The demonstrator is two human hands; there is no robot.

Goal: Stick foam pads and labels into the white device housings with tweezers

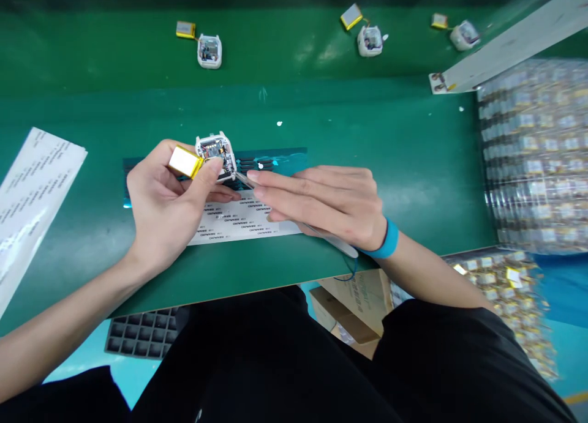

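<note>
My left hand [169,196] grips a white watch case [215,150] with its circuit board facing up, the thumb pressed on its lower edge. A yellow-edged battery pouch [185,162] hangs off the case's left side, over my fingers. In my right hand [328,202] is a pair of tweezers [337,243], its fingers closed round them. The tweezer tips meet the lower right corner of the case. Beneath both hands lies a white printed adhesive sheet [229,224], and a dark teal strip with black pieces [294,160] sits behind it.
Three more watch cases with batteries, such as one at the back left [209,51], lie along the far side. Another printed sheet [37,190] is at left. Stacked clear trays of parts [537,160] stand right, beside a white post [514,40]. Below the table edge is a cardboard box [358,300].
</note>
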